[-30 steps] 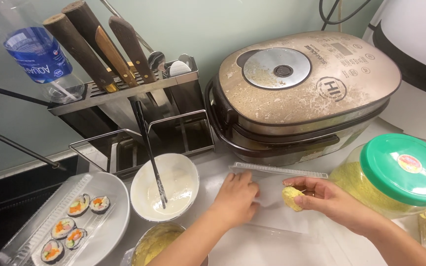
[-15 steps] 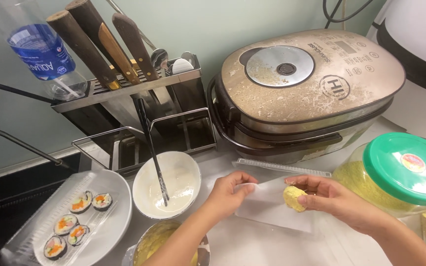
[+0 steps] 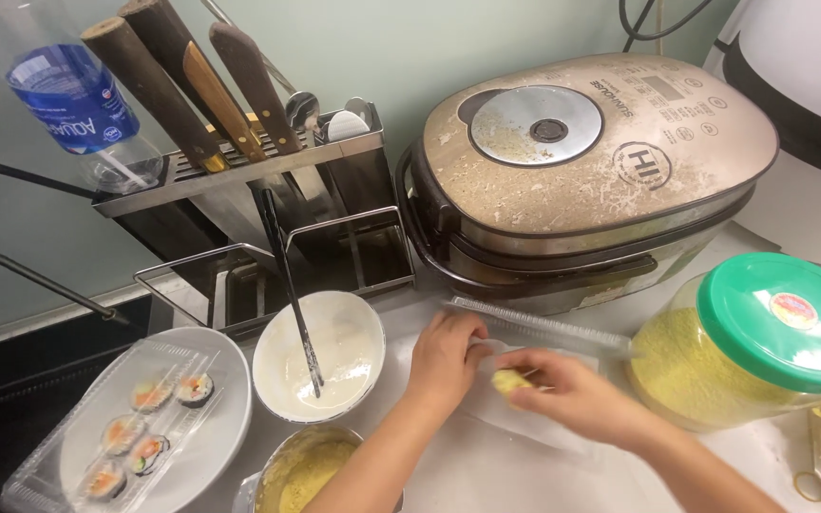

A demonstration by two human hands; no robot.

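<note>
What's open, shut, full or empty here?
Rice cooker: lid shut.
Plastic jar: green lid on, nearly full of yellow crumbs.
White bowl: thin white batter, chopsticks standing in it.
Sushi tray: open, five rolls.
Right hand: holding a small yellow piece.
Left hand: touching clear tray.

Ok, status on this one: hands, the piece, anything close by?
Right hand pinching yellow-coated piece. Left hand on clear tray, beside it. Batter bowl with chopsticks left, green-lidded jar right.
</note>
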